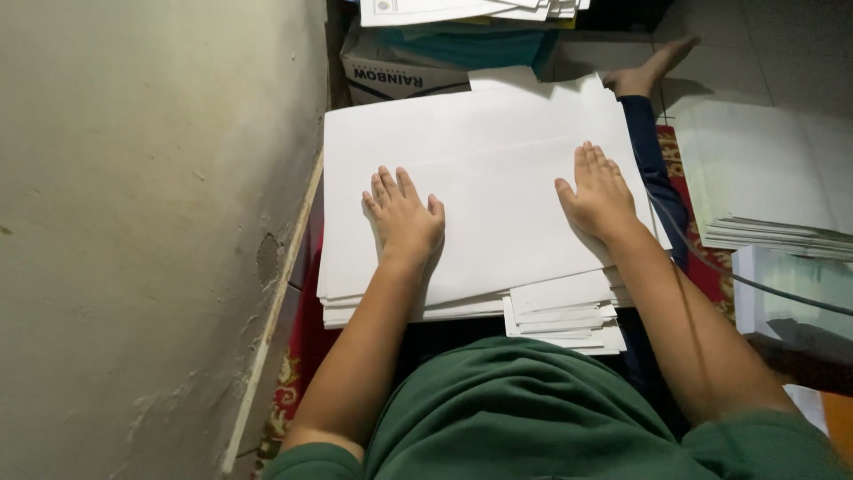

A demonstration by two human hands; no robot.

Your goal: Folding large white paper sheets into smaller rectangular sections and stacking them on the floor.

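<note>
Nearest the camera is the person's green shirt (524, 418), with both bare forearms reaching forward from it. The left hand (404, 222) lies flat, palm down, fingers spread slightly, on the top white sheet (498, 204) of a thick paper stack (551, 311) that rests across the person's lap. The right hand (600, 196) lies flat in the same way near the right edge of that sheet. Neither hand grips anything: both are open and only press on the paper. Lower sheets of the stack stick out unevenly at the near right corner. Under the stack a red patterned rug (298, 356) shows, and a pale wall (133, 222) runs along the left. To the right, apart from the lap stack, a second paper pile (773, 196) sits on the floor, with a dark cable (755, 284) crossing in front of it. Farther off, the person's dark blue trouser leg (653, 160) ends in a bare foot (653, 67). Beyond the stack stands a cardboard box (400, 76) with more papers (462, 9) on top of it
</note>
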